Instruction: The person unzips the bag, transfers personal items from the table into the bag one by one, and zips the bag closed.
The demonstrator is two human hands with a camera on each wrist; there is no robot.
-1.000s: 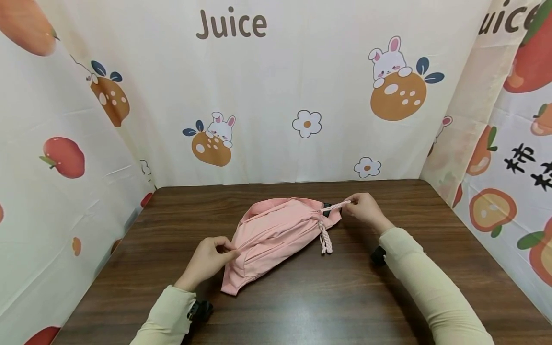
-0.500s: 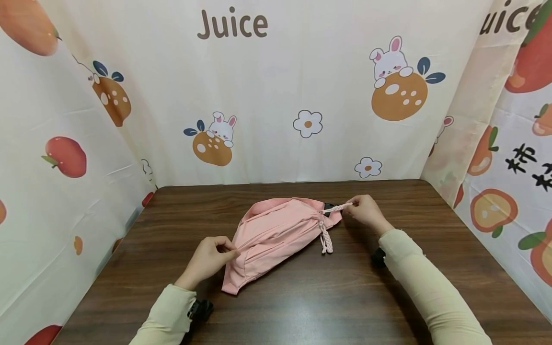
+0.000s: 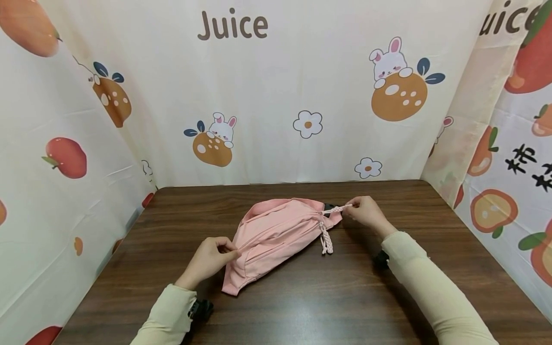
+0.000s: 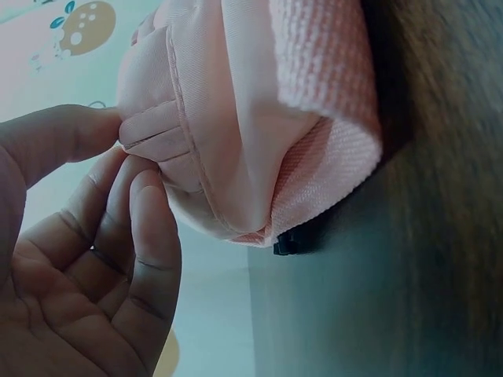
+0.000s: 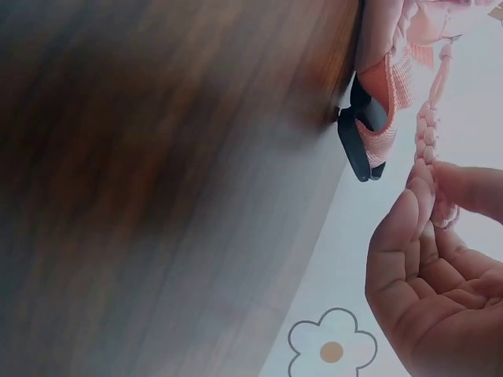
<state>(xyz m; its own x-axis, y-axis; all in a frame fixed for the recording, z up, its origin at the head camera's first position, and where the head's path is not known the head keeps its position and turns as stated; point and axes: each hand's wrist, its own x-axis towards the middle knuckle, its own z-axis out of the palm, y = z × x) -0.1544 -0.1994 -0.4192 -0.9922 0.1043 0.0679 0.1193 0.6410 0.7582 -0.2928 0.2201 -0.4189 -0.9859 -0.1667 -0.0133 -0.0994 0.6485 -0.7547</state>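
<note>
A pink waist bag (image 3: 276, 235) lies slantwise on the table, its top zipper line running from my left hand to the right end. My left hand (image 3: 210, 258) pinches the fabric at the bag's near left end between thumb and fingers; the left wrist view shows the gathered cloth (image 4: 153, 137) there. With thumb and forefinger my right hand (image 3: 365, 211) pinches a braided zipper pull (image 3: 338, 208), drawn out taut past the right end. A second braided pull (image 3: 325, 238) hangs loose over the bag's front. Beside the right hand, a black buckle (image 5: 363, 129) sits on the strap.
The dark wooden table (image 3: 327, 297) spreads out around the bag. A printed cloth curtain (image 3: 276, 96) stands along the table's back edge, with more printed cloth at both sides.
My right hand has dipped very slightly, still holding the zipper pull. The left hand and the bag look the same.
</note>
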